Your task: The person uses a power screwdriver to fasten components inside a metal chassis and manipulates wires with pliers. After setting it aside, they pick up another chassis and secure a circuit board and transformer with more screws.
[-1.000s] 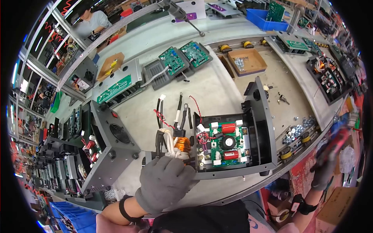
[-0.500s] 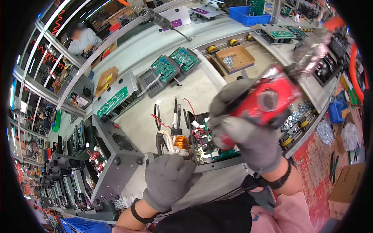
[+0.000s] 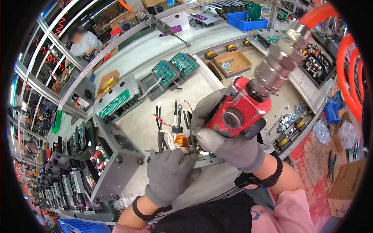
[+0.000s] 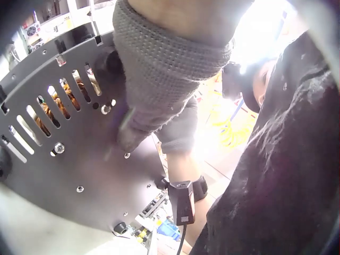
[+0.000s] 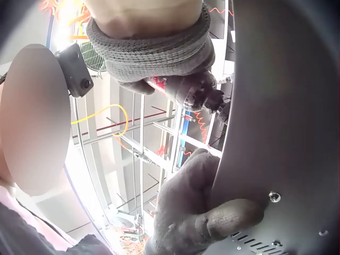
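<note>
sitting within the curled right fingers (image 3: 204, 105) is a red tool (image 3: 241, 105).

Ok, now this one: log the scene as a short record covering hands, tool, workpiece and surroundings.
Left hand: gloved, grips the near wall of the open metal chassis
Right hand: gloved, holds the red air tool above the chassis
Air supply: orange hose on a metal fitting
Tool tip: contact cannot be told
Inside chassis: copper-wound coil; much else hidden by right hand and tool
Left of chassis: gray enclosure with fan
Beyond: green circuit boards
</note>
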{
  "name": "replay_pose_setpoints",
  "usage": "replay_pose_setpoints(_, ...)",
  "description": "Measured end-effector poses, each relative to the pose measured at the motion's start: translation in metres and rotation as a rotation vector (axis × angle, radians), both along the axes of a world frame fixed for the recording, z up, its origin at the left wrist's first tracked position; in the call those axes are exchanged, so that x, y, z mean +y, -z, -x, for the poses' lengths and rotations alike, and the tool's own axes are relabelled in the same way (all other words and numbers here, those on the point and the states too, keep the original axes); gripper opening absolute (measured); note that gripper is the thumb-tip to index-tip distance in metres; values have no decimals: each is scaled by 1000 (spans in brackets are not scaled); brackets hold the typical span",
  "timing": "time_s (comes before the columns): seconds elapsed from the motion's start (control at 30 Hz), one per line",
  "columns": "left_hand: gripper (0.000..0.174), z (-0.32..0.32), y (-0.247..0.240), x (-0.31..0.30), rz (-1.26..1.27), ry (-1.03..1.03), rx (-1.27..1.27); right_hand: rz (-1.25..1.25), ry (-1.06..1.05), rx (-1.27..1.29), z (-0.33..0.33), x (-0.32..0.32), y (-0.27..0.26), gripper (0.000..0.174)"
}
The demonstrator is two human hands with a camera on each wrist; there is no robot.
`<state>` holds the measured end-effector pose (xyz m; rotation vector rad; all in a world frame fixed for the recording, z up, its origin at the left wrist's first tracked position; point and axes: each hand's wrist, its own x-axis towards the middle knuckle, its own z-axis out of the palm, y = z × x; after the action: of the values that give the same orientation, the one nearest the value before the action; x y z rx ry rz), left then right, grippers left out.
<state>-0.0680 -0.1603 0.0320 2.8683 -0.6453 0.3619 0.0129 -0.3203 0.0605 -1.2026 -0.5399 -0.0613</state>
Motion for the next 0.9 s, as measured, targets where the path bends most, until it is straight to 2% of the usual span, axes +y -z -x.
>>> replay_pose_setpoints(0.07, 26, 1, 0, 0, 6, 0, 3, 64, 20, 28, 3, 1, -5, 15)
replay_pose_setpoints(0.1, 26, 1, 0, 0, 8, -1, 14, 159, -39, -19, 4, -5, -6, 32)
replay_pose_setpoints(0.2, 27, 1, 0, 0, 33, 3, 11, 165, -26, -120, 0, -3, 3, 32)
replay_pose_setpoints(0.33, 34, 0, 0, 0, 24, 26, -34, 87, -123, -49, 1, -5, -5, 33)
replay_pose_setpoints(0.4, 34, 0, 0, -1, 14, 6, -32, -19, -21, -27, 1, -1, -7, 19)
replay_pose_setpoints(0.5, 35, 0, 0, -1, 13, 9, -40, -54, -44, 72, 3, -3, -8, 22)
replay_pose_setpoints(0.63, 35, 0, 0, -1, 11, 11, -31, -3, -7, 54, 2, 0, -7, 20)
replay_pose_setpoints(0.73, 27, 1, -1, -2, -12, -9, 38, 48, -73, 15, 1, -5, -3, 17)
replay_pose_setpoints(0.8, 26, 1, 1, -1, 0, -3, 14, 153, -115, -70, -1, -6, 0, 37)
replay_pose_setpoints(0.9, 26, 1, 0, 0, 14, 8, -4, 92, -136, -42, -1, -4, -4, 37)
